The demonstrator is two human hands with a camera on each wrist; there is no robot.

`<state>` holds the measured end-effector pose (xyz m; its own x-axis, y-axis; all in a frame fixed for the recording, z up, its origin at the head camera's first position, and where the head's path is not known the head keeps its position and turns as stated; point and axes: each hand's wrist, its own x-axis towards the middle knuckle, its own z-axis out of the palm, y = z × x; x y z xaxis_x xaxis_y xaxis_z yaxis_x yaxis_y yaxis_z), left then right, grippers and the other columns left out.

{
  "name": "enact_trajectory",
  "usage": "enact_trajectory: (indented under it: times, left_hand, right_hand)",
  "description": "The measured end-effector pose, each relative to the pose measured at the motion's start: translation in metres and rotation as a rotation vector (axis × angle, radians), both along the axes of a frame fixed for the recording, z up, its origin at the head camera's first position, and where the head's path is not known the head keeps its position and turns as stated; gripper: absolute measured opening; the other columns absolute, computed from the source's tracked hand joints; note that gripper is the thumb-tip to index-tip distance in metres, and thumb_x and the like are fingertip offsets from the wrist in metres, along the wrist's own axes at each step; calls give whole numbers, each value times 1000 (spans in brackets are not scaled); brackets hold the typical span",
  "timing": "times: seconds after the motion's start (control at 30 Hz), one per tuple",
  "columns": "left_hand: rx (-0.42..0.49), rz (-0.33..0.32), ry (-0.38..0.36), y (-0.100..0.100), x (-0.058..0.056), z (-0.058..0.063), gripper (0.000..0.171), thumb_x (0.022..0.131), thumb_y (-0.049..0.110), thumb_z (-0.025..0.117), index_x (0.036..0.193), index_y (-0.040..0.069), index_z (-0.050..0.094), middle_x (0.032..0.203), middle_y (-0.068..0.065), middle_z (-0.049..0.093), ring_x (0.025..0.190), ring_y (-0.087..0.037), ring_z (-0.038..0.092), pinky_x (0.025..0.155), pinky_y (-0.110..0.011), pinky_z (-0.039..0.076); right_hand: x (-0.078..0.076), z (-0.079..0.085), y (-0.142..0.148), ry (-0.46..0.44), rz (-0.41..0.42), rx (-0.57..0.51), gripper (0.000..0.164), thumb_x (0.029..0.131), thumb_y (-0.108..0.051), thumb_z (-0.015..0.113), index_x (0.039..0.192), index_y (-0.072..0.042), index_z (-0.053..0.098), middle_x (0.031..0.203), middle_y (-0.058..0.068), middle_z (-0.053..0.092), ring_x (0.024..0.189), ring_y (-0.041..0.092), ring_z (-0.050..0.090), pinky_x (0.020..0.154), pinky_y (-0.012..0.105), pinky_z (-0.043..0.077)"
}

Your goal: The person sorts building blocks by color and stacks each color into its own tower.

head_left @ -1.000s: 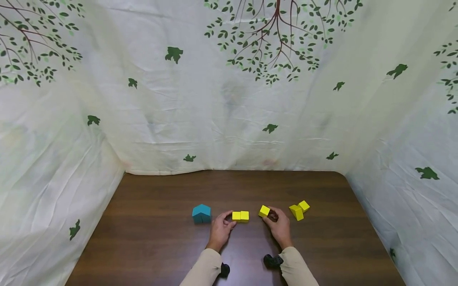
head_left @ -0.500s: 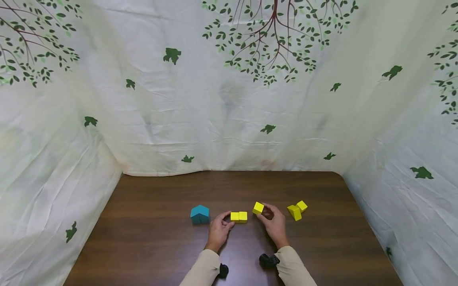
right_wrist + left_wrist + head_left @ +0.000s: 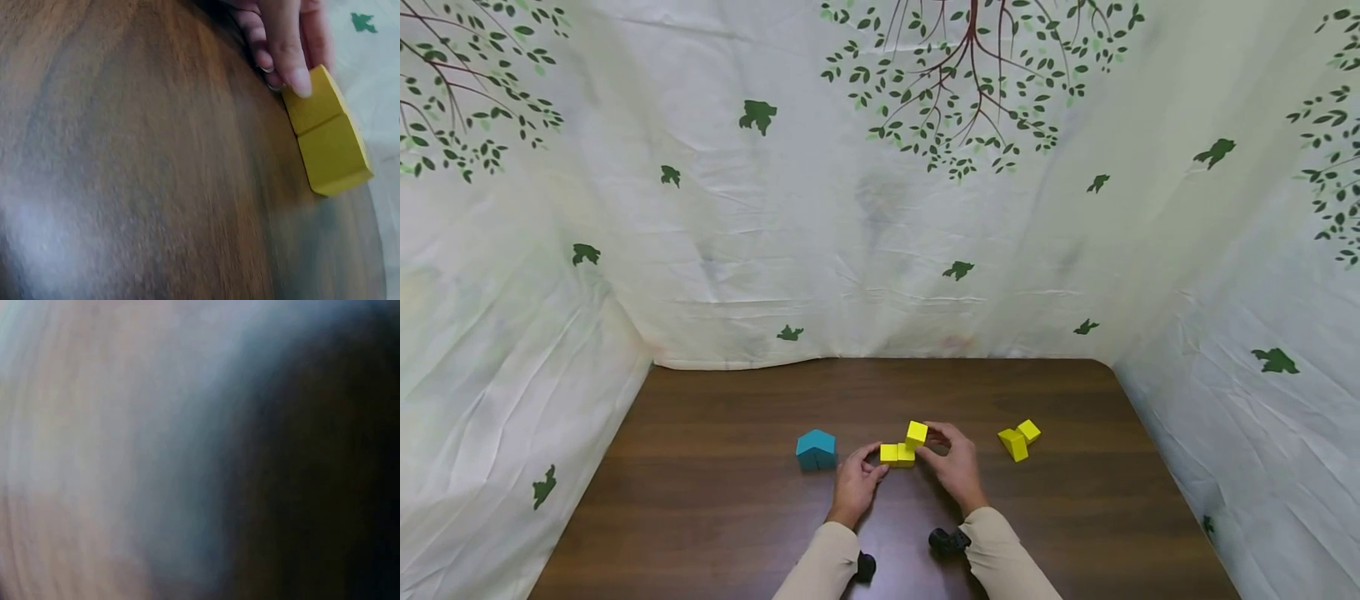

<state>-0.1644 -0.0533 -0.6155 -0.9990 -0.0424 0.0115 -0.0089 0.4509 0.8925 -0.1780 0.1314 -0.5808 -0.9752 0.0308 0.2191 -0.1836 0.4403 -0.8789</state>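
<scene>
Two yellow cubes (image 3: 889, 455) stand side by side on the brown table. My left hand (image 3: 854, 487) pinches the left one between thumb and fingers. In the right wrist view, a thumb (image 3: 300, 78) presses the near face of the yellow pair (image 3: 331, 147). My right hand (image 3: 957, 468) pinches another yellow cube (image 3: 917, 433) between thumb and fingertips; in the head view it overlaps the top of the pair's right cube. The left wrist view is only a blur.
A blue block shape with a peaked outline (image 3: 816, 451) stands left of my left hand. Two more yellow blocks (image 3: 1013, 445) lie to the right, one angled against the other. White cloth with leaf prints (image 3: 865, 250) hangs behind the wooden table (image 3: 722, 517).
My right hand has carried its yellow cube leftward, from apart at the right to over the pair's right end. My left hand has stayed at the pair.
</scene>
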Motion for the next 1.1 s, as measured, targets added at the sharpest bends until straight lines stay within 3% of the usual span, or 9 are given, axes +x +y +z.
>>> enact_trajectory:
  times: [0.3, 0.63, 0.87, 1.1]
  left_hand:
    - [1, -8, 19, -1, 0, -2, 40, 83, 8, 75, 120, 1, 64, 77, -2, 59, 62, -8, 54, 58, -21, 47]
    - [0, -21, 18, -2, 0, -2, 39, 84, 7, 73, 121, 0, 63, 77, -2, 59, 63, -9, 55, 58, -21, 48]
    - [-19, -18, 10, -1, -1, -2, 39, 84, 7, 73, 122, 1, 63, 78, -2, 59, 64, -9, 54, 59, -21, 48]
    - [-9, -15, 13, -2, -1, -2, 39, 83, 6, 74, 121, 0, 63, 77, -3, 59, 64, -10, 55, 58, -21, 47]
  right_hand:
    - [-5, -4, -12, 74, 110, 39, 37, 77, -6, 80, 112, -3, 68, 104, 8, 68, 94, 28, 64, 81, 46, 52]
    - [-8, -5, -19, 35, 215, 79, 38, 79, -6, 78, 115, 1, 66, 108, 11, 67, 98, 29, 63, 81, 44, 53]
    - [-9, -7, -20, 73, 228, 128, 38, 75, -8, 82, 110, -2, 69, 106, 9, 69, 98, 27, 63, 85, 43, 50]
    - [-10, -7, -21, 33, 231, 132, 38, 76, -11, 82, 111, -4, 69, 107, 9, 68, 99, 26, 63, 86, 43, 50]
